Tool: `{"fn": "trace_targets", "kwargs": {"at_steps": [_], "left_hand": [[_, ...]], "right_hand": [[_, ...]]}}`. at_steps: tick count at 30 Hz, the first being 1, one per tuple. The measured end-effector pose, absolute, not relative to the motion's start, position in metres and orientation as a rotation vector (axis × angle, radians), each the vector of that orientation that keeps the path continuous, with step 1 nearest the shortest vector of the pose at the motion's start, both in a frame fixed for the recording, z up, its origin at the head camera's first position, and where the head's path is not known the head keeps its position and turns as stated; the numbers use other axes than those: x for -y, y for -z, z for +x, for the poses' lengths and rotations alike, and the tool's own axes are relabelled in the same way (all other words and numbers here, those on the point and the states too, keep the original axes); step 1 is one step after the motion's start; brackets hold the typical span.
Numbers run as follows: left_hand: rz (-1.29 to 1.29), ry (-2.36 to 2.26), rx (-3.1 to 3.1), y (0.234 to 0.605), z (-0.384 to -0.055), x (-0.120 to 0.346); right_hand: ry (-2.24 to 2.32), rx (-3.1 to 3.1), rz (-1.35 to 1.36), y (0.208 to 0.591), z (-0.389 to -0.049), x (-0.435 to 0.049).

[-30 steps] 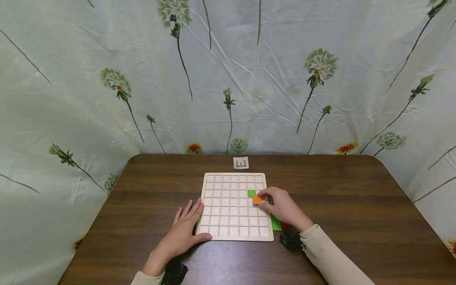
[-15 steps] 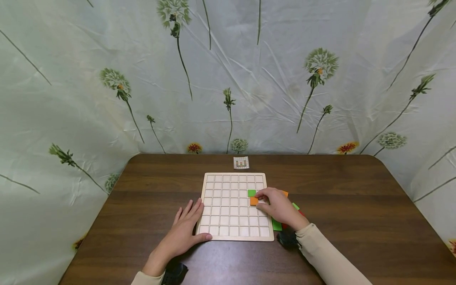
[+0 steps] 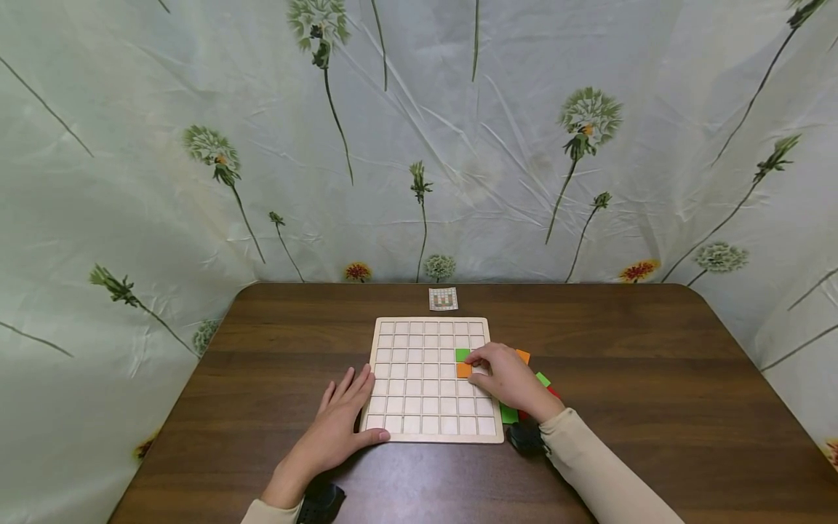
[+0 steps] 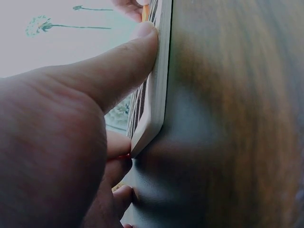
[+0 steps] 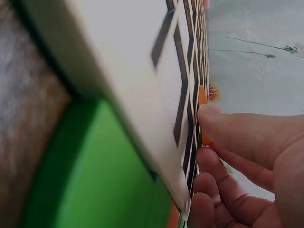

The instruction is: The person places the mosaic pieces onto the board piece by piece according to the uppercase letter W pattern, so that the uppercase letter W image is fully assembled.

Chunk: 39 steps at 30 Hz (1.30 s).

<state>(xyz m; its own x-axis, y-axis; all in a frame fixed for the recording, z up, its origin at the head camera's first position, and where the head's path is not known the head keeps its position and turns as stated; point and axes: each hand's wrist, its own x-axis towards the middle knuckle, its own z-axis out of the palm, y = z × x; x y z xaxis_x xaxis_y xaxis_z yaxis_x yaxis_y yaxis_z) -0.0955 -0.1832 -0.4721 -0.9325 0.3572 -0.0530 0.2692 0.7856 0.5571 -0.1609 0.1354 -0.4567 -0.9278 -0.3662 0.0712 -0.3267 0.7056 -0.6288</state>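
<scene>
Pale wooden grid board (image 3: 419,378) on dark brown wood-grain desk (image 3: 655,378); one orange tile (image 3: 463,370), one green tile (image 3: 462,354); dandelion-patterned backdrop (image 3: 419,145).

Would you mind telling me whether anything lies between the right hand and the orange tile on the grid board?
Nothing visible does. The right hand has its fingertips right at the orange tile, which lies in a cell of the grid board just below the green tile.

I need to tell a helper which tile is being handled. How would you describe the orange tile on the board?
On the brown table lies a pale wooden grid board. Near its right edge, the right hand fingers an orange tile, seated directly below the board's only green tile. It is the only orange piece on the grid.
</scene>
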Motion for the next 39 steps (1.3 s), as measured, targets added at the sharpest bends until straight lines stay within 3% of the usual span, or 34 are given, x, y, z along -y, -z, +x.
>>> {"fn": "trace_targets", "kwargs": {"at_steps": [15, 39], "left_hand": [[0.494, -0.831, -2.813, 0.473, -0.096, 0.183], [0.501, -0.827, -2.819, 0.474, -0.097, 0.183]], "right_hand": [[1.062, -2.835, -0.581, 0.455, -0.159, -0.141], [1.111, -2.925, -0.473, 0.446, -0.155, -0.200]]}}
